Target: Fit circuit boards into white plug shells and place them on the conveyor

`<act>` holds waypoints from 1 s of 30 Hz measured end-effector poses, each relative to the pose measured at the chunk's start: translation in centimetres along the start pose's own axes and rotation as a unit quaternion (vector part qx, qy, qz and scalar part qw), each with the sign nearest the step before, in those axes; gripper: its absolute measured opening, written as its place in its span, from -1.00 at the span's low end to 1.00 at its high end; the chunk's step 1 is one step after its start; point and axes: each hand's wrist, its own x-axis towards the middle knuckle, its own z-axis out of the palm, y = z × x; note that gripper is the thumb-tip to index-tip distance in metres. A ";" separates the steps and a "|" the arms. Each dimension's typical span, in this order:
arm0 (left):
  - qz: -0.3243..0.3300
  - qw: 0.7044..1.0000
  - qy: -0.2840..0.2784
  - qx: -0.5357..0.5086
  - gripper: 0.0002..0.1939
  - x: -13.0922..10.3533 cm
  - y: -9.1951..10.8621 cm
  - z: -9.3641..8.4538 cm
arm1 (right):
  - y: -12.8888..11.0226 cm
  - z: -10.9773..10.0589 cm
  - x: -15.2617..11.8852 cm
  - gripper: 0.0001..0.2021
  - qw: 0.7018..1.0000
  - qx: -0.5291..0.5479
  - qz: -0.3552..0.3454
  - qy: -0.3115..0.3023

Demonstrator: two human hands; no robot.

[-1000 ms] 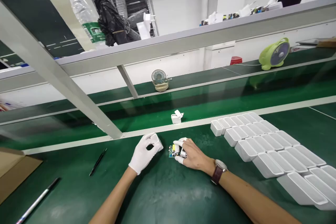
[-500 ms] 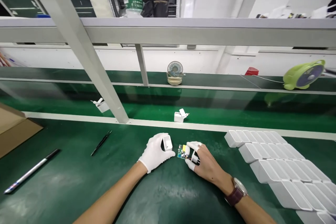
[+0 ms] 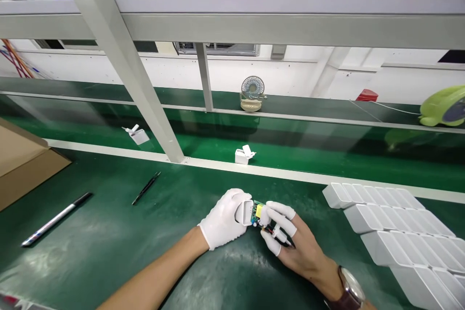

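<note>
Green worktop below a grey metal frame, white wall behind. From left: cardboard box, pen and slim black tool, spaced apart, perhaps to stay within reach; white housing clasped in the grip of the gloved left hand, mouth rightward, presumably for steadiness; circuit board at that mouth, pinched in the right hand; white cases in rows, likely for order.

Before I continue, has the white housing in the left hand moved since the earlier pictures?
Yes: against the post's foot, the white housing has moved rightward and downward in view.
</note>
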 end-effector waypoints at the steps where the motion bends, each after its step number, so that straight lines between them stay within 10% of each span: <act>1: 0.005 1.000 -0.002 0.002 -0.34 0.0 0.0 0.0 | -0.1 0.0 0.0 -0.35 1.000 -0.006 -0.010 -0.004; 30: -0.038 0.996 -0.080 -0.019 -0.51 0.1 0.7 -0.6 | 0.0 0.0 0.3 -0.33 0.998 -0.043 -0.046 -0.031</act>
